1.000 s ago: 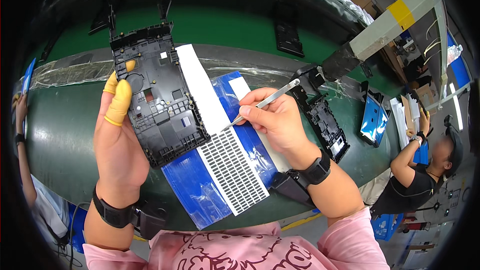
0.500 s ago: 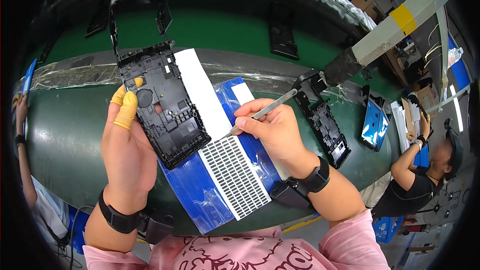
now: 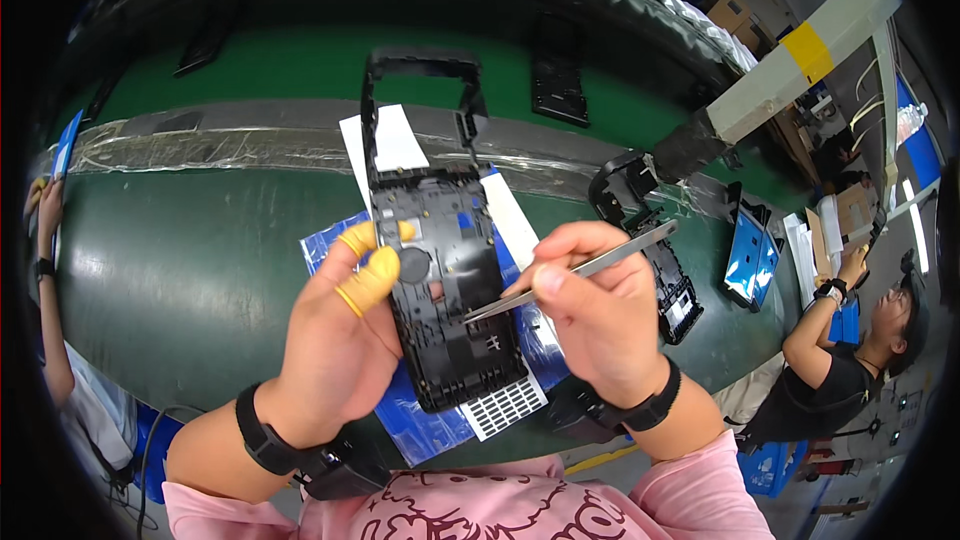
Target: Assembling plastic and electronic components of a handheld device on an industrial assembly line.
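Observation:
My left hand [image 3: 345, 340], with yellow finger cots on two fingers, grips a black plastic housing [image 3: 455, 280] by its left edge. The housing has an open frame at its far end and lies over a sheet of small dark stickers [image 3: 505, 410] on a blue plastic-wrapped pad [image 3: 425, 430]. Metal tweezers [image 3: 600, 262] are pinched between the thumb and fingers of my right hand [image 3: 605, 325]. Their tips meet or hover just over the inside of the housing, right of its middle; whether they hold a sticker is too small to tell.
A second black housing [image 3: 672, 285] lies right of my right hand, with a blue-filmed part [image 3: 752, 250] beyond it. Another housing [image 3: 560, 75] rests on the green belt at the back. A post [image 3: 800, 55] slants in at right. Co-workers are at both sides.
My left hand has brought the housing right and nearer, over the sticker sheet. My right hand has moved right and nearer, taking the tweezer tips from the sheet to the housing's inside.

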Demonstrator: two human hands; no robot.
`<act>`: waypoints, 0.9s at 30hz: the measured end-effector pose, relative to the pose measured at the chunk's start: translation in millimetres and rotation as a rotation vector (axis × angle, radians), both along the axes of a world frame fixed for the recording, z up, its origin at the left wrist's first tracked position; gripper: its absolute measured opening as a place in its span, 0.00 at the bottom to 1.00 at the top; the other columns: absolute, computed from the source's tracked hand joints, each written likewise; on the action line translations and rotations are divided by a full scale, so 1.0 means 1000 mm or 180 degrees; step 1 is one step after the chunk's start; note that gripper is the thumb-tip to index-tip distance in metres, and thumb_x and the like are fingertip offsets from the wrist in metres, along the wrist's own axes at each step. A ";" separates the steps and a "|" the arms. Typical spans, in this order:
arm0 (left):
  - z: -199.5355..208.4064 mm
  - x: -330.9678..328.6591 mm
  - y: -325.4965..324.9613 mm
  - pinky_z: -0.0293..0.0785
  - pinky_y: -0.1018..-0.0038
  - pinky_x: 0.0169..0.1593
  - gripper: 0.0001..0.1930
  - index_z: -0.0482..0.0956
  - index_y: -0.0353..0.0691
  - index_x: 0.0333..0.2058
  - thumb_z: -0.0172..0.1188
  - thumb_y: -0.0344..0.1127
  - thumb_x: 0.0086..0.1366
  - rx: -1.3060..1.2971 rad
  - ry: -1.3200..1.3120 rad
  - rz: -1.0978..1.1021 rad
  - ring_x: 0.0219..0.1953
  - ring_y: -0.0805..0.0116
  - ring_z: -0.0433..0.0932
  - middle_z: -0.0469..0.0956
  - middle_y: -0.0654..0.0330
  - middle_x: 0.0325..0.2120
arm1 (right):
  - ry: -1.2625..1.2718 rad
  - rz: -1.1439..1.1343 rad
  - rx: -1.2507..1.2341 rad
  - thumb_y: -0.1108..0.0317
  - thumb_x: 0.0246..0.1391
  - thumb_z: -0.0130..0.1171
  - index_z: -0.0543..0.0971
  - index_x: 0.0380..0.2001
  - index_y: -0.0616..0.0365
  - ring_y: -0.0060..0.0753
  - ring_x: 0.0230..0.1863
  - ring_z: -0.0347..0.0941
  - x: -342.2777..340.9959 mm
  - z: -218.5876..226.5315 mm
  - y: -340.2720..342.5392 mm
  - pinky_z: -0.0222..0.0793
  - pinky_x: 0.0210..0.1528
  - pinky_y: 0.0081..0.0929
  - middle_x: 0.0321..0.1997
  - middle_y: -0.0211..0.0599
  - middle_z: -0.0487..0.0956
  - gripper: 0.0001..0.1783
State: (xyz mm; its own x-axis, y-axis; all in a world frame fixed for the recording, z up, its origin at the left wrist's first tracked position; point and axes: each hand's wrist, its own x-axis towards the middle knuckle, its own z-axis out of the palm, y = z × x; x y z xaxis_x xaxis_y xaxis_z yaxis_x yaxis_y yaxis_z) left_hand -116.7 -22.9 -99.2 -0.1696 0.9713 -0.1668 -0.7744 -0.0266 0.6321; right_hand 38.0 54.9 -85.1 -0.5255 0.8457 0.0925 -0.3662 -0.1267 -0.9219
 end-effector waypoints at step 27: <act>-0.001 0.009 -0.010 0.67 0.68 0.46 0.16 0.59 0.37 0.46 0.44 0.36 0.61 0.0287 -0.0079 -0.0197 0.44 0.64 0.69 0.67 0.53 0.43 | -0.0059 0.0109 -0.0071 0.79 0.44 0.53 0.71 0.32 0.66 0.19 0.25 0.69 0.002 -0.005 -0.005 0.60 0.28 0.13 0.26 0.40 0.75 0.08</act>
State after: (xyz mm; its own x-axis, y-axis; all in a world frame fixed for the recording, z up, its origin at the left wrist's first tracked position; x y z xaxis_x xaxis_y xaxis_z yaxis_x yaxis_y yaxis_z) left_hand -107.6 -33.0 -100.5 -0.1058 0.9910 -0.0816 -0.7916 -0.0343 0.6100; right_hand 40.0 50.0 -90.6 -0.5556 0.8290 0.0640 -0.3442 -0.1594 -0.9253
